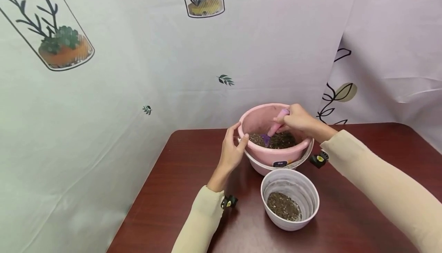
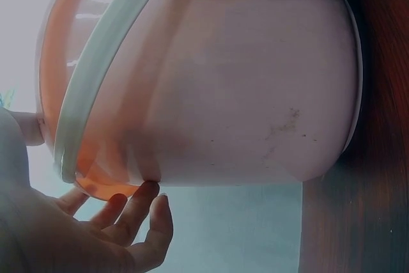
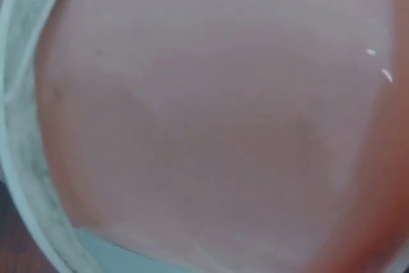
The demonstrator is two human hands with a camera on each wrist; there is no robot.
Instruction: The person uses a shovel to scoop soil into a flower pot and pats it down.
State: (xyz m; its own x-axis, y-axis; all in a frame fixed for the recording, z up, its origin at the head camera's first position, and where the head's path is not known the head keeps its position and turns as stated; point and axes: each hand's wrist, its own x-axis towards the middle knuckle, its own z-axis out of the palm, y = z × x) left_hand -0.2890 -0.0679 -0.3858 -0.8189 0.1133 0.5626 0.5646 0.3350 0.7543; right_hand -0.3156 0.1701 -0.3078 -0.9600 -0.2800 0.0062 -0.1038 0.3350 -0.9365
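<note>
A pink bucket [image 1: 276, 155] with a white handle stands at the back of the table, dark soil [image 1: 284, 140] inside it. My left hand [image 1: 232, 149] holds the bucket's left rim, thumb at the rim and fingers against the outer wall; the left wrist view shows these fingers [image 2: 144, 206] beside the bucket wall. Over the opening, my right hand [image 1: 298, 120] grips the pink handle of a small trowel [image 1: 276, 125]. Its purple blade is partly in the soil. The right wrist view is filled by the pink wall [image 3: 204, 107] and white bucket handle [image 3: 25, 139]; the right hand is out of sight there.
In front of the bucket, close to it, stands a white pot [image 1: 290, 224] with some soil in its bottom. Both are on a dark red-brown table [image 1: 165, 203]. A printed white cloth [image 1: 138, 53] hangs behind the table's back edge and along its left side.
</note>
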